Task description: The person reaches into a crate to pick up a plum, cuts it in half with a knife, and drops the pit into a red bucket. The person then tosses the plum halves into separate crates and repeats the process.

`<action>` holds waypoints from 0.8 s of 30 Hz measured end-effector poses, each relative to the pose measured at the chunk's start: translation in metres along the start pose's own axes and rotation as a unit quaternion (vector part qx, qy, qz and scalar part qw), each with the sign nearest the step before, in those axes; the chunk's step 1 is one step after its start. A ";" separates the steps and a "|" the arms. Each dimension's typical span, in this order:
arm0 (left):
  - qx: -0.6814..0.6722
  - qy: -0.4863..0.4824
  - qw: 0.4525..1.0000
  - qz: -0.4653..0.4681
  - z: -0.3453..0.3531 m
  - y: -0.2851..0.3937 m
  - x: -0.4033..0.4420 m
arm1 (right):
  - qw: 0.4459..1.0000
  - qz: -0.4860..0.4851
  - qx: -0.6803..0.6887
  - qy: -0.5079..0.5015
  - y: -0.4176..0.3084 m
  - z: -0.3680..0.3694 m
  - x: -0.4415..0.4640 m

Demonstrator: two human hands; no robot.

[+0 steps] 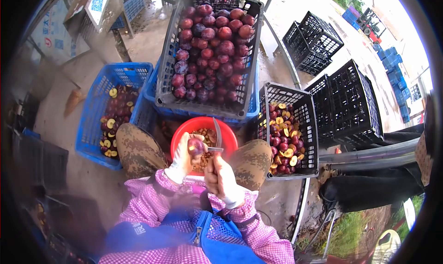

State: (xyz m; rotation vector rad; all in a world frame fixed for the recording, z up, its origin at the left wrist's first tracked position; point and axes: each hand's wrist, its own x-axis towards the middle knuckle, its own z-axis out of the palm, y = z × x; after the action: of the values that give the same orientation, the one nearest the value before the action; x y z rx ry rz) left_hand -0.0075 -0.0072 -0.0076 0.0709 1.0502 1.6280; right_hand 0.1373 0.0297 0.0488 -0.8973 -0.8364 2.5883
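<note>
My left hand (pixel 183 157) is closed around a plum (pixel 195 147) that shows a small yellow cut patch. In my right hand (pixel 222 178) is a knife (pixel 217 135) with a curved blade pointing up, gripped by its handle just right of the plum. Both hands are over a red basin (pixel 180 128) between my knees, which holds small brownish pits or scraps. Beyond the basin, a black crate (pixel 161 86) full of whole plums rests on a blue crate (pixel 255 100).
On the left stands a blue crate (pixel 87 121) with cut plums; on the right, a black crate (pixel 315 146) holds more halves. Black crates (pixel 350 107) are stacked farther right. A metal rail (pixel 369 158) runs along the right side. A forklift (pixel 369 24) stands in the distance.
</note>
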 end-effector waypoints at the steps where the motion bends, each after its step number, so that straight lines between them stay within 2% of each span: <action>1: 0.000 0.002 1.000 0.000 0.000 -0.001 -0.001 | 0.998 -0.010 -0.061 0.022 0.001 -0.008 0.002; 3: 0.002 0.013 1.000 -0.001 0.002 -0.004 0.001 | 0.969 -0.086 -0.211 0.094 0.011 -0.015 0.014; 4: 0.029 0.014 0.999 0.017 0.004 -0.004 0.000 | 0.969 -0.087 -0.212 0.093 0.017 -0.019 0.019; 6: 0.051 0.018 0.998 0.044 0.007 -0.008 0.001 | 0.919 -0.198 -0.324 0.108 0.024 -0.022 0.024; 10: 0.126 0.000 0.988 0.088 0.005 -0.005 -0.006 | 0.891 -0.176 -0.400 0.126 0.019 -0.018 0.022; 12: 0.145 0.001 0.984 0.105 0.009 -0.006 -0.007 | 0.868 -0.224 -0.426 0.126 0.019 -0.017 0.021; 14: 0.146 0.019 0.981 0.124 0.012 -0.009 -0.007 | 0.855 -0.214 -0.454 0.132 0.020 -0.017 0.019; 19: 0.166 0.036 0.979 0.112 0.010 -0.013 -0.008 | 0.810 -0.200 -0.529 0.155 0.028 -0.018 0.018; 21: 0.163 0.043 0.979 0.115 0.009 -0.015 -0.010 | 0.742 -0.166 -0.616 0.206 0.028 -0.011 0.016; 24: 0.138 0.022 0.986 0.093 0.002 -0.022 -0.006 | 0.757 -0.177 -0.593 0.212 0.040 -0.017 0.023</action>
State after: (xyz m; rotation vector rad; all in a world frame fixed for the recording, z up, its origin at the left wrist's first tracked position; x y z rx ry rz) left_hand 0.0122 -0.0120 -0.0182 0.3270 1.3317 1.6455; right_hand 0.1273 0.0153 0.0032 -1.3153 -2.2380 1.2001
